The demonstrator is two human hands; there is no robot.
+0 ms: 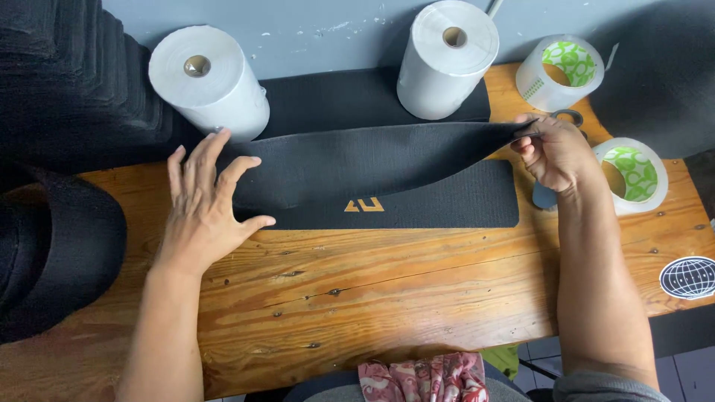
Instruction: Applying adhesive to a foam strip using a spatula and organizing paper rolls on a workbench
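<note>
Both hands (205, 201) on black strip (357, 160)

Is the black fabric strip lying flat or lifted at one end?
Lifted at its right end: the right hand pinches the black fabric strip up, while the left hand presses its other end down.

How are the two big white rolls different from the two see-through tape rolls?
The white paper rolls are thick, solid white and stand along the back wall; the clear tape rolls are smaller, see-through, with green patterned insides, and sit by the right hand. The paper rolls have small centre holes; the tape rolls have wide ones. All four are round rolls on the wooden table.
</note>
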